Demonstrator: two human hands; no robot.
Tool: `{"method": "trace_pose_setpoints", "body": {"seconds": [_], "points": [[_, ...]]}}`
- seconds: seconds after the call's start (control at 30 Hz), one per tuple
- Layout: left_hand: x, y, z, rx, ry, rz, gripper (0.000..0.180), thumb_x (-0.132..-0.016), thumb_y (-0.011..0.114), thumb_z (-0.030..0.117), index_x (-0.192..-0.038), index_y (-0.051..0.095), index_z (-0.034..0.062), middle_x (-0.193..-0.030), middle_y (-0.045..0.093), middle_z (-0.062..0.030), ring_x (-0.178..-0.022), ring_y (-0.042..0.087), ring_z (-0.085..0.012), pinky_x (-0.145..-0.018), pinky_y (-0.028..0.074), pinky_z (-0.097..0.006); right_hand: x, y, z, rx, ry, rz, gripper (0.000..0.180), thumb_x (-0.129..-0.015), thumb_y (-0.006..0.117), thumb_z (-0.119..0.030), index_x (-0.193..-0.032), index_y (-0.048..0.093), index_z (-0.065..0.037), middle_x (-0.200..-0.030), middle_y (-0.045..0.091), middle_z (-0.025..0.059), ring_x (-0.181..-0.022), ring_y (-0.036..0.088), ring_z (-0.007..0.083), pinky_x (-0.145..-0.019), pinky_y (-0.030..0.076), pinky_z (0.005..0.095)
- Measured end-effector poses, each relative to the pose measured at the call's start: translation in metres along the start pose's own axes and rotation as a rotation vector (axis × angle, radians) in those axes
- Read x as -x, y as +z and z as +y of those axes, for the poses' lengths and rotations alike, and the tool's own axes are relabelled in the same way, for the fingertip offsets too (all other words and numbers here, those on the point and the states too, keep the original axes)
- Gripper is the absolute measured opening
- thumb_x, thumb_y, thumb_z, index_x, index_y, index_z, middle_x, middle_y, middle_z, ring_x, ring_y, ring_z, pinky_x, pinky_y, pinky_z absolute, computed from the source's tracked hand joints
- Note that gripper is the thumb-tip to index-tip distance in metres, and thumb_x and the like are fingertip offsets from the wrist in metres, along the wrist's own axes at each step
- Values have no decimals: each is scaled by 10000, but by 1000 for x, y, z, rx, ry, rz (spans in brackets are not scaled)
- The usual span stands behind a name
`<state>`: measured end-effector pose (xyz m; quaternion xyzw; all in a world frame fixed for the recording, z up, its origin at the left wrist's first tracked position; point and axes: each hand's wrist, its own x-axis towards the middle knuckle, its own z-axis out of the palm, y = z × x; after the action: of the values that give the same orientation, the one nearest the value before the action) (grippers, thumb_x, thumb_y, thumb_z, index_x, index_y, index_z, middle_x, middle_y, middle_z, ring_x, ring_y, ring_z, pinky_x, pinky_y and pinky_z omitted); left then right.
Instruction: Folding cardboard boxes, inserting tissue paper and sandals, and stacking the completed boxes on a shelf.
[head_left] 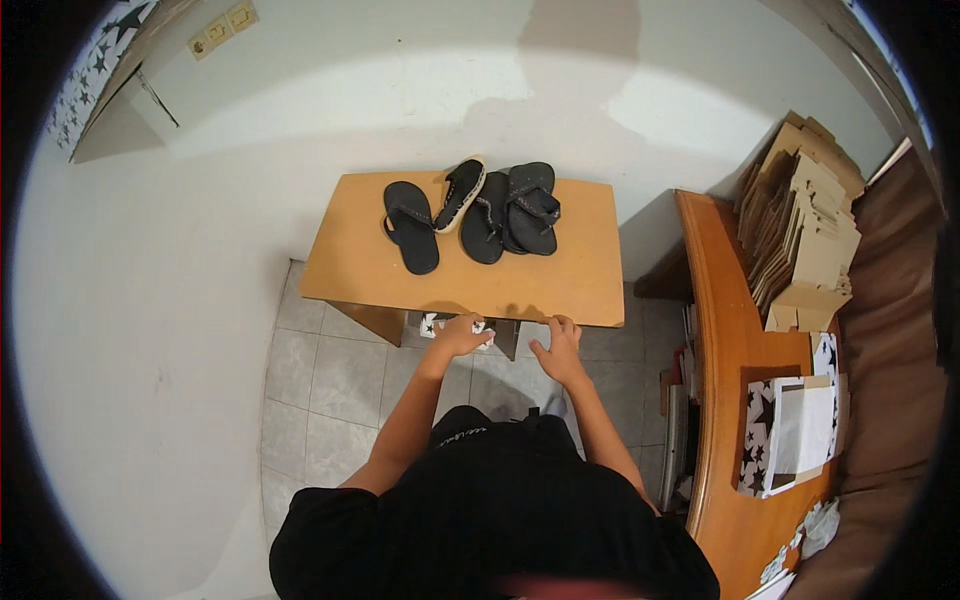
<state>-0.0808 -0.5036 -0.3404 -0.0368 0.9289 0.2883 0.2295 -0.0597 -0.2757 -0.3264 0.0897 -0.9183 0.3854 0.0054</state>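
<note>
Head view shows the left hand (460,335) gripping a white star-printed item (436,324) under the near edge of the small orange wooden table (370,270), right hand (558,348) open beside it, black flip-flops (475,212) well beyond on top.

A small table (380,270) stands against the wall, with four sandals along its far edge. One flip-flop (411,226) lies leftmost; a second (461,193) tilts just right of it, a third (485,220) lies beside that, and a strapped sandal (532,208) overlaps it on the right. Both hands, left hand (459,335) and right hand (559,348), sit at the near edge. A desk (722,330) stands to the right, carrying stacked cardboard (800,225) at its far end and paper bags (790,425) nearer.
</note>
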Motion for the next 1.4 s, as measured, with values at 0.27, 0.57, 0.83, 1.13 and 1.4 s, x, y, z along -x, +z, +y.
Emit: {"method": "trace_pose_setpoints", "body": {"seconds": [0.27, 0.57, 0.83, 1.13, 1.4], "points": [[-54, -1, -1, 333, 329, 281, 445, -764, 638, 296, -1050, 568, -38, -1016, 602, -214, -976, 564, -345, -833, 440, -345, -100, 18, 45, -93, -12, -42, 540, -780, 624, -222, -1204, 417, 41, -1114, 491, 210, -988, 496, 291, -842, 417, 372], [-129, 3, 32, 696, 157, 187, 444, -826, 606, 243, -1155, 502, -37, -1070, 586, -147, -969, 567, -211, -836, 440, -299, -219, 59, 100, -764, 648, -37, 346, -899, 466, -193, -1130, 472, 64, -904, 587, 148, -728, 585, 205, -579, 489, 346], [-185, 20, 47, 1300, -319, 213, 503, -843, 582, 171, -1225, 345, -56, -1002, 560, -101, -811, 586, -149, -698, 478, -276, -235, 55, 103, -918, 833, -131, 346, -944, 365, -237, -1101, 480, 48, -896, 591, 130, -701, 581, 234, -555, 492, 364], [-196, 18, 74, 1227, -315, 420, 429, -846, 579, 223, -1129, 455, -74, -942, 561, -94, -785, 547, -149, -675, 443, -267, -246, 3, 90, -1074, 754, -220, 277, -876, 400, -96, -1097, 451, 62, -967, 556, 168, -772, 574, 241, -572, 493, 372], [-199, 32, 95, 1232, -283, 414, 309, -845, 582, 222, -1013, 506, -24, -898, 556, -103, -769, 546, -154, -608, 443, -270, -221, -68, 104, -1029, 714, -243, 254, -844, 400, -55, -1031, 452, 110, -935, 540, 190, -781, 601, 273, -643, 550, 372]]}}
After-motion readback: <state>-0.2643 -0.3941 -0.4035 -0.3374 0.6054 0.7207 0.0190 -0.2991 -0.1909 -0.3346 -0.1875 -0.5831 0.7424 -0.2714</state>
